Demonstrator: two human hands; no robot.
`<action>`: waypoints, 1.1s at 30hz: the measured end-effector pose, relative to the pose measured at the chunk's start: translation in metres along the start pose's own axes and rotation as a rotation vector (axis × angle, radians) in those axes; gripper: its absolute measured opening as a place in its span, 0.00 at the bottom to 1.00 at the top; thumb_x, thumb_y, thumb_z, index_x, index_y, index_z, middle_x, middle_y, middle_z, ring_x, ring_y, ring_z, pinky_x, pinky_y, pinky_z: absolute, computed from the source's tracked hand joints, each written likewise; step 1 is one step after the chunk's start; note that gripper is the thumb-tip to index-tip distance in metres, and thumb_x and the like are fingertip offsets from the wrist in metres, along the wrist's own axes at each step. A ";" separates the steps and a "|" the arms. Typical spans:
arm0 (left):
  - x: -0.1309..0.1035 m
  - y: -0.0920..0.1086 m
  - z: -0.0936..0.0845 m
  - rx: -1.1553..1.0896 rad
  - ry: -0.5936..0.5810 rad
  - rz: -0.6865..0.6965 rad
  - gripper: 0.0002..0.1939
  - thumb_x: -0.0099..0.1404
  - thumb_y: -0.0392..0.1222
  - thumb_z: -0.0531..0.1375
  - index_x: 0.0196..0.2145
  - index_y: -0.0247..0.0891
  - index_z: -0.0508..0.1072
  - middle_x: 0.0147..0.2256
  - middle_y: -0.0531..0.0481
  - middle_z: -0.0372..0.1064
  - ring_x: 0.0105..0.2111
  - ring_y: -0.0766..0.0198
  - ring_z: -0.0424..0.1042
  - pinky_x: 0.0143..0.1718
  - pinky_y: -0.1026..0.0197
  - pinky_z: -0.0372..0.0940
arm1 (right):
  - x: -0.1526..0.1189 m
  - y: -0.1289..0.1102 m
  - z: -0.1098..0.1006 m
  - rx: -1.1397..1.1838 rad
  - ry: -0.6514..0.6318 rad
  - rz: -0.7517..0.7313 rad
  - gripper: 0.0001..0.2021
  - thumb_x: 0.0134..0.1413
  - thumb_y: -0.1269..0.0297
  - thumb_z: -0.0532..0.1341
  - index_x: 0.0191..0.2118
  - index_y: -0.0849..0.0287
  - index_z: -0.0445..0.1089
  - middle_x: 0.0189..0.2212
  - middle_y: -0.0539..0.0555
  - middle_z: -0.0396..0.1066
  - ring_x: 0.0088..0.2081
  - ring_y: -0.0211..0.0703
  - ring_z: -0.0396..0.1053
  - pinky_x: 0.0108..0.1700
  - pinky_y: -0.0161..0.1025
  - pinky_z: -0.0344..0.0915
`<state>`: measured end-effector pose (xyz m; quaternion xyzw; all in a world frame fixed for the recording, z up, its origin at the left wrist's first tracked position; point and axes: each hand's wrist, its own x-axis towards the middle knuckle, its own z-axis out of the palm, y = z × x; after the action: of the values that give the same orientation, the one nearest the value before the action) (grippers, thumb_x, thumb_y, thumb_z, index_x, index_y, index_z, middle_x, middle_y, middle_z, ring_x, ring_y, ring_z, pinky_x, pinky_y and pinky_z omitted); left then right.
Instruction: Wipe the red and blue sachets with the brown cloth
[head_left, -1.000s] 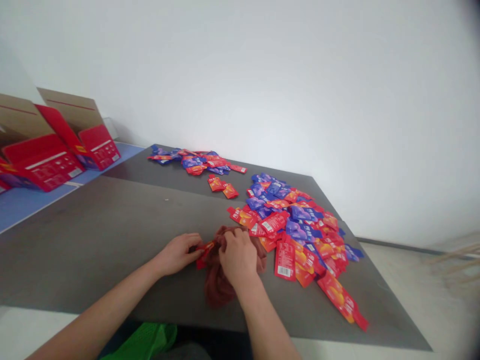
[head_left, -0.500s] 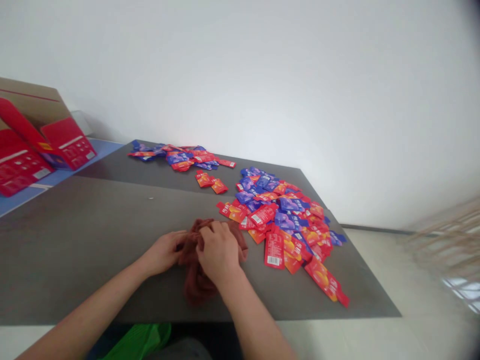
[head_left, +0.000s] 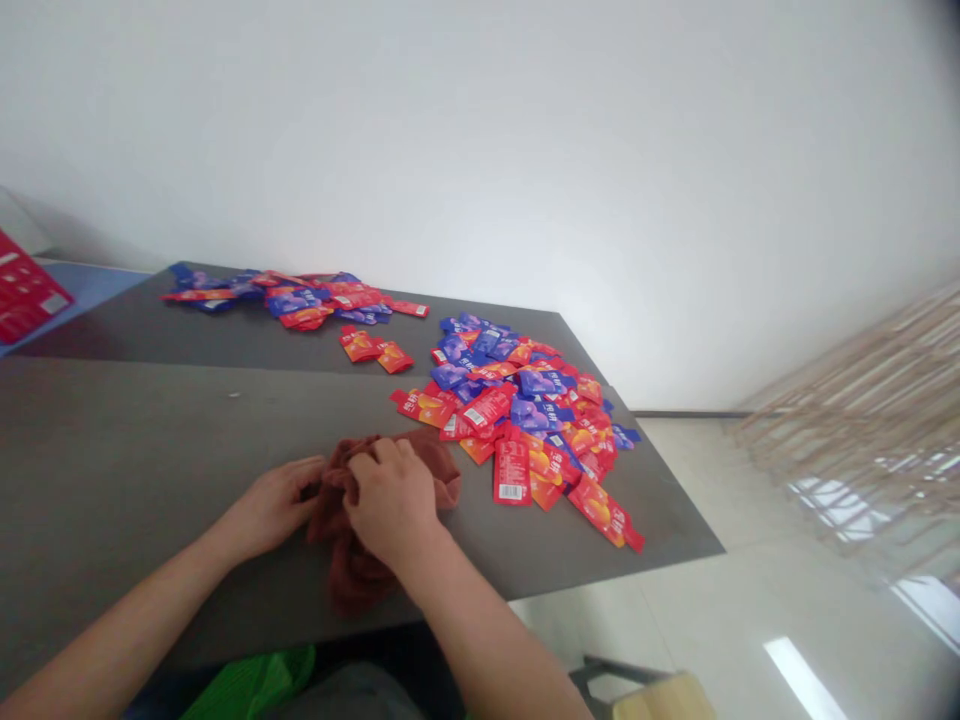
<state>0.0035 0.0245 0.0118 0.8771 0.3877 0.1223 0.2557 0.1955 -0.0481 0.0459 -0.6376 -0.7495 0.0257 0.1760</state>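
Observation:
A crumpled brown cloth (head_left: 360,575) lies on the dark grey table (head_left: 150,430) in front of me. My right hand (head_left: 394,495) presses on top of it with curled fingers gripping its folds. From the left side, my left hand (head_left: 277,505) closes on the cloth's edge, its fingertips partly hidden in the fabric. Just right of the cloth spreads a heap of red, orange and purple pouches (head_left: 510,400) with fruit pictures.
Farther back lies a second pile of similar pouches (head_left: 300,300), with two orange pouches (head_left: 375,348) apart from it. A red box (head_left: 26,295) stands at the far left. A stool (head_left: 660,700) is on the floor below the table's right side, and a wall rises behind.
My view has turned to the right, so the table and pouches appear farther left and a stool has come into sight. Both hands remain on the cloth in much the same grip.

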 end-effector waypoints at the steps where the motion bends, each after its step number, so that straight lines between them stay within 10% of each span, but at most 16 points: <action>1: 0.000 0.001 0.000 -0.001 0.004 -0.001 0.15 0.66 0.51 0.54 0.29 0.40 0.71 0.31 0.51 0.70 0.34 0.58 0.69 0.37 0.61 0.62 | -0.001 -0.001 0.004 0.002 -0.025 -0.022 0.10 0.68 0.56 0.57 0.43 0.53 0.73 0.45 0.55 0.70 0.48 0.47 0.64 0.46 0.40 0.65; 8: 0.001 0.005 -0.002 -0.023 -0.032 -0.030 0.19 0.69 0.55 0.53 0.29 0.39 0.73 0.31 0.51 0.71 0.33 0.60 0.70 0.36 0.62 0.62 | 0.010 0.033 0.004 -0.086 -0.059 0.273 0.10 0.68 0.62 0.56 0.44 0.57 0.73 0.46 0.58 0.70 0.48 0.49 0.65 0.45 0.41 0.66; 16: -0.001 -0.002 0.001 -0.096 -0.006 -0.012 0.13 0.66 0.51 0.56 0.34 0.40 0.75 0.36 0.49 0.74 0.41 0.54 0.71 0.45 0.58 0.65 | -0.002 -0.010 0.003 0.026 0.022 -0.035 0.10 0.67 0.56 0.57 0.43 0.54 0.72 0.43 0.54 0.70 0.47 0.48 0.65 0.43 0.40 0.66; 21: 0.001 0.007 -0.001 -0.022 -0.018 -0.044 0.19 0.69 0.54 0.53 0.29 0.39 0.72 0.31 0.51 0.70 0.33 0.61 0.69 0.37 0.62 0.62 | -0.003 0.037 0.007 -0.040 -0.056 0.262 0.10 0.68 0.62 0.55 0.43 0.56 0.74 0.45 0.56 0.71 0.46 0.48 0.68 0.41 0.39 0.65; 33: 0.003 -0.007 -0.010 -0.205 -0.097 -0.114 0.18 0.67 0.56 0.56 0.29 0.39 0.72 0.32 0.52 0.71 0.34 0.61 0.70 0.38 0.63 0.62 | -0.103 0.035 0.004 0.178 0.134 0.306 0.11 0.55 0.71 0.63 0.44 0.51 0.74 0.44 0.52 0.70 0.46 0.48 0.66 0.48 0.43 0.63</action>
<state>-0.0025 0.0344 0.0161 0.8278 0.4094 0.1041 0.3691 0.2405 -0.1405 0.0090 -0.7265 -0.6251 0.0757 0.2751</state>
